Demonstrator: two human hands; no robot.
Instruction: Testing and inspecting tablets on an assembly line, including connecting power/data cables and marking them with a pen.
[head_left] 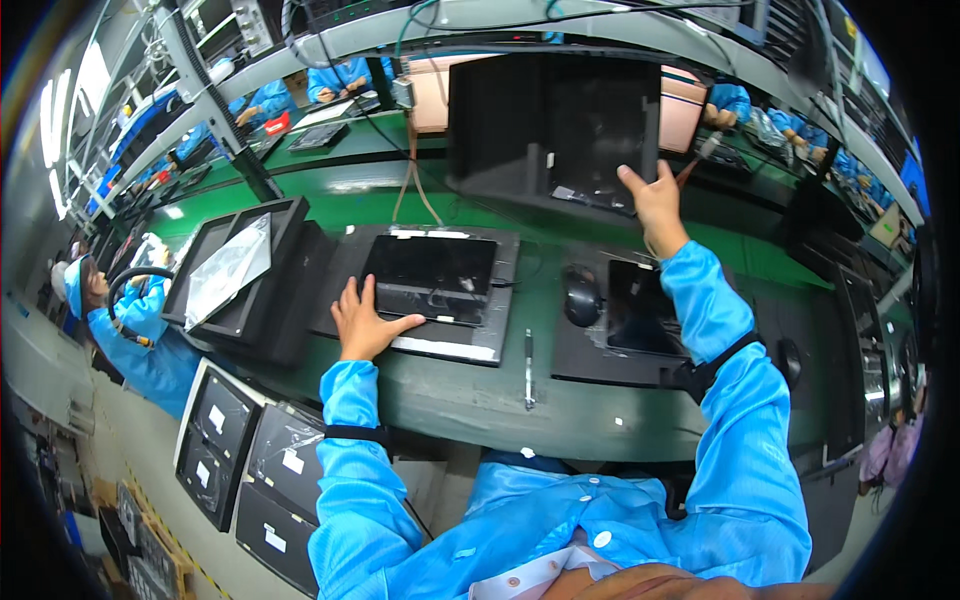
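My left hand (368,322) rests with spread fingers at the lower left corner of a black tablet-like screen (434,277). That screen lies on a dark mat (508,262) with white strips along its edges. Reaching far forward, my right hand (660,212) has its thumb over the right edge of a large black tray (497,125), its other fingers partly hidden. The tray is raised and tilted at the back of the bench, with a dark film-covered panel (592,140) in its right half. A second black screen (640,308) lies on another mat (585,358) below my right arm.
A black mouse (582,296) and a pen (529,368) lie on the green bench (455,400). Stacked black trays (285,270) stand left, clear film (232,272) on top. More trays with panels (285,450) are lower left. A metal frame (210,110) spans the back; a co-worker (140,320) sits left.
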